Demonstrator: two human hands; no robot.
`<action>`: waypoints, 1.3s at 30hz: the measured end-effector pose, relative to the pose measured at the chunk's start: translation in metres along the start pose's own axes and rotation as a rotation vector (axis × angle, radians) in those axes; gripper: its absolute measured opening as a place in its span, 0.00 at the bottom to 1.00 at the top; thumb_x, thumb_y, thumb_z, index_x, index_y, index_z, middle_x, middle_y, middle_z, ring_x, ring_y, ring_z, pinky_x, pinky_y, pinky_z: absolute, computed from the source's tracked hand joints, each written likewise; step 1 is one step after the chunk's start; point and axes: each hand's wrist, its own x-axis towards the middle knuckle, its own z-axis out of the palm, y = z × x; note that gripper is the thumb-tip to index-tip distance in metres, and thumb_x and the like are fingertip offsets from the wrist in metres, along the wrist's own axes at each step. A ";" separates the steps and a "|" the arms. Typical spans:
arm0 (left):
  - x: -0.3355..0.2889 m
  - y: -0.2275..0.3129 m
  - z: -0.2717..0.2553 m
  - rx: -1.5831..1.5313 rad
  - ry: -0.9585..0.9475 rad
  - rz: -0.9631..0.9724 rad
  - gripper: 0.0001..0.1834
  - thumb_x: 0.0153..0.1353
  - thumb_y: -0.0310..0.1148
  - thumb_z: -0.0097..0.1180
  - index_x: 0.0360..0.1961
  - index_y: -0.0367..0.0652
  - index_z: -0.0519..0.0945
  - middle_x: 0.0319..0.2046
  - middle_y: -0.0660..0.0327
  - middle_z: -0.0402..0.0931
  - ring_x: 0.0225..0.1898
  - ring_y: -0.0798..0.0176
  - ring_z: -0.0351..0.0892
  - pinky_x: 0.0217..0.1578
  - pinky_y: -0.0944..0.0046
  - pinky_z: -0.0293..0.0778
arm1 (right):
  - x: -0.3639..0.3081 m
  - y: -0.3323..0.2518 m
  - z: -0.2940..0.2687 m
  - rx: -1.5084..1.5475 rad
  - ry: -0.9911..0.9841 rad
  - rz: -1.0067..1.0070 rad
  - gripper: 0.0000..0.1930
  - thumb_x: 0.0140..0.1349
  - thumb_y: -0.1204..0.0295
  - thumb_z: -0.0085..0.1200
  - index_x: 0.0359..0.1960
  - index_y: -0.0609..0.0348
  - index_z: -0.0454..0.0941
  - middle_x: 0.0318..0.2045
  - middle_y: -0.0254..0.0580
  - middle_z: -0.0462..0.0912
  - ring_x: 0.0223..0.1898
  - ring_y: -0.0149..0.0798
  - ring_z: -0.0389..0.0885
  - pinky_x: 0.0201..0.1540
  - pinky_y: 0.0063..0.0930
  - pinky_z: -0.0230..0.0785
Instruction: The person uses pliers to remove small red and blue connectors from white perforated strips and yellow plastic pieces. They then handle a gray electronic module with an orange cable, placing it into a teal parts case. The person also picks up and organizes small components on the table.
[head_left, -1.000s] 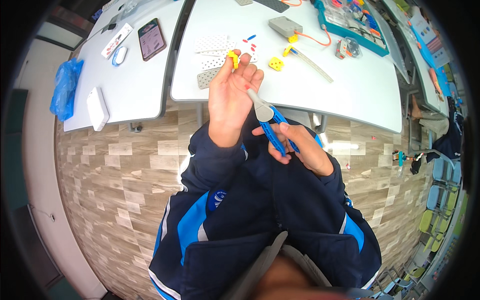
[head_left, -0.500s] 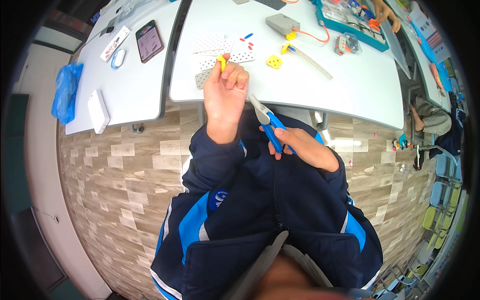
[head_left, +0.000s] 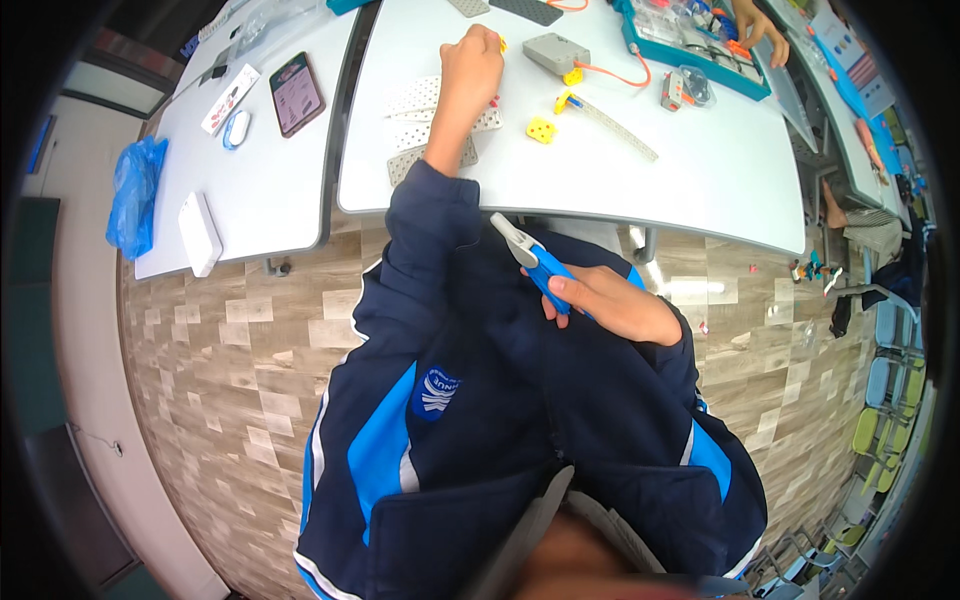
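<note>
Right hand (head_left: 612, 305): positioned in front of the bench (head_left: 705, 205), over the dark jacket (head_left: 500, 350). Right grip: wrapped around the handles of the blue pliers (head_left: 538, 267), handles close together. The pliers' grey nose points up and left, ending near the bench's near edge, beside the left cuff.

Left hand (head_left: 472, 68): back facing up, well inside the near edge; its forearm crosses that edge and passes over the perforated plates (head_left: 412, 95). Left grip: fingertips pinching a small yellow piece (head_left: 503, 44), mostly hidden.

Clearances: the grey box (head_left: 555, 52) and yellow block (head_left: 541, 130) lie right of the left hand. White surface extends from the yellow block to the near edge. A co-worker's hand (head_left: 757, 28) is at the teal tray (head_left: 742, 86), well apart.
</note>
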 end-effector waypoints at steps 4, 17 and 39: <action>0.006 -0.018 0.012 -0.068 0.014 -0.140 0.19 0.71 0.40 0.43 0.46 0.39 0.82 0.37 0.49 0.87 0.44 0.42 0.77 0.58 0.48 0.64 | 0.006 0.003 0.006 0.028 -0.047 -0.007 0.29 0.78 0.47 0.36 0.38 0.64 0.76 0.31 0.43 0.80 0.33 0.38 0.80 0.43 0.31 0.70; -0.003 -0.001 -0.012 -0.636 -0.019 -0.244 0.16 0.72 0.38 0.47 0.46 0.37 0.81 0.39 0.60 0.85 0.49 0.67 0.80 0.51 0.66 0.70 | -0.001 0.001 0.005 0.248 0.185 -0.179 0.30 0.78 0.51 0.37 0.65 0.67 0.71 0.34 0.37 0.79 0.35 0.30 0.78 0.41 0.24 0.66; -0.151 0.061 -0.073 -1.853 -0.407 -0.292 0.16 0.76 0.35 0.41 0.47 0.36 0.79 0.61 0.37 0.72 0.72 0.42 0.61 0.73 0.41 0.52 | 0.018 -0.011 0.020 -0.550 0.898 -0.398 0.32 0.55 0.63 0.68 0.62 0.60 0.75 0.32 0.44 0.73 0.35 0.43 0.74 0.41 0.36 0.69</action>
